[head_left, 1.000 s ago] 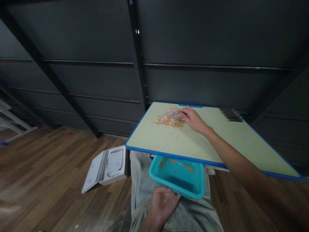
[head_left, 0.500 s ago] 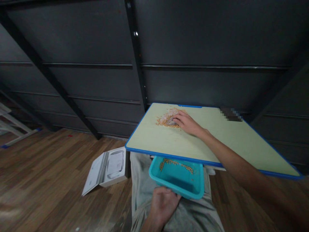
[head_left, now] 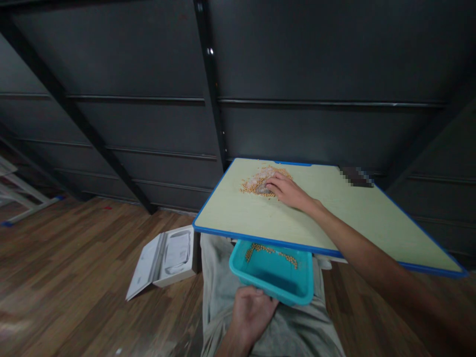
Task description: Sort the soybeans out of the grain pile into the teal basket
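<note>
A pile of round yellow beans (head_left: pixel 248 188), looking like soybeans, lies on the folding table mixed with small whitish grains (head_left: pixel 265 173). My right hand (head_left: pixel 285 189) rests at the right side of this pile, its fingers curled down and drawn together among the beans. What sits between the fingertips is too small to make out. Below the table's front edge a teal plastic basin (head_left: pixel 271 292) sits on my lap, with several beans (head_left: pixel 266 248) along its far side. My left hand (head_left: pixel 255 310) grips the basin's near edge from below, its fingers partly hidden underneath.
The pale tabletop (head_left: pixel 230 210) has a blue rim. A dark, blurred-out object (head_left: pixel 356 177) lies at its far right corner. An opened white box (head_left: pixel 182 253) stands on the wooden floor to the left. Dark wall panels (head_left: pixel 327 54) rise behind the table.
My right hand has shifted very slightly at the pile, and more beans show beyond its fingers. My left hand and the basin stay nearly in place.
</note>
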Available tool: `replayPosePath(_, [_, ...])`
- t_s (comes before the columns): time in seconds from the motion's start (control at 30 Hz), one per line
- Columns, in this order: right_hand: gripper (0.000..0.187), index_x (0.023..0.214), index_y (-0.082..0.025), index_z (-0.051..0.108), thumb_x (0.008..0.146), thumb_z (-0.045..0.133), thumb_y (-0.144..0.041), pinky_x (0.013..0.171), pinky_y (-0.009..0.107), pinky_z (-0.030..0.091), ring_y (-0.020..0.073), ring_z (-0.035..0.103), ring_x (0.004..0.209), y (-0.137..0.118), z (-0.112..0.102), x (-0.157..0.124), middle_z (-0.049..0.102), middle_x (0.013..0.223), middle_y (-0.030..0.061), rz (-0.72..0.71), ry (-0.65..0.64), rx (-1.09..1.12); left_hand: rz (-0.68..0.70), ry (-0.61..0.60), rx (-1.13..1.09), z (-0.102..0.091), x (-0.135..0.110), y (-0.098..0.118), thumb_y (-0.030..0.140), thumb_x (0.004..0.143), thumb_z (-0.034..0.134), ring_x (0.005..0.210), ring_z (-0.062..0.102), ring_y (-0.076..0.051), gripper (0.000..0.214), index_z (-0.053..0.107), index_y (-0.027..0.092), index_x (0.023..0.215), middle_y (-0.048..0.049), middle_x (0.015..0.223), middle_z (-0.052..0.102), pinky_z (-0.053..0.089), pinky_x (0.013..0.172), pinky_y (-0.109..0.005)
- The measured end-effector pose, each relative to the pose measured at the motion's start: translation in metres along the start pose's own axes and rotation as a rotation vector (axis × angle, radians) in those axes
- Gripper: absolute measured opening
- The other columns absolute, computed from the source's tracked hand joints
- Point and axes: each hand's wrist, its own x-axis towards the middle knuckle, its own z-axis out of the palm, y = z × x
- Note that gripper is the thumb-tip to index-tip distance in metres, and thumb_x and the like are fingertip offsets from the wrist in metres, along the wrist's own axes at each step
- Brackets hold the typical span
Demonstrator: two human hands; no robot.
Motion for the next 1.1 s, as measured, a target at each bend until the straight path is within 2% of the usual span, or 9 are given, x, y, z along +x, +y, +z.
replayPosePath(0.77, [0.026, 0.107, -0.022, 0.064, 0.1, 0.04, -0.031, 0.09, 0.037, 0.043, 0.0227, 0.055, 0.099, -0.0046, 0.0001, -0.0011, 0.057, 0.102, 0.0077, -0.016, 0.002, 0.009, 0.0, 0.018, -0.006, 0.0037, -0.0008, -0.0003, 0.001, 0.06, 0.047, 0.111, 0.062, -0.022, 0.055, 0.065, 0.021, 0.108, -0.0029, 0.103, 0.075, 0.033, 0.108, -0.044])
replayPosePath(1.1, [0.026, 0.106, -0.023, 0.064, 0.099, 0.041, -0.031, 0.089, 0.037, 0.044, 0.0234, 0.056, 0.099, -0.004, 0.0017, -0.0009, 0.058, 0.103, 0.0083, -0.014, 0.003, 0.001, 0.003, 0.009, 0.013, 0.0008, -0.0008, -0.0001, 0.002, 0.061, 0.048, 0.098, 0.066, -0.019, 0.042, 0.068, 0.021, 0.093, -0.0019, 0.092, 0.076, 0.037, 0.105, -0.042])
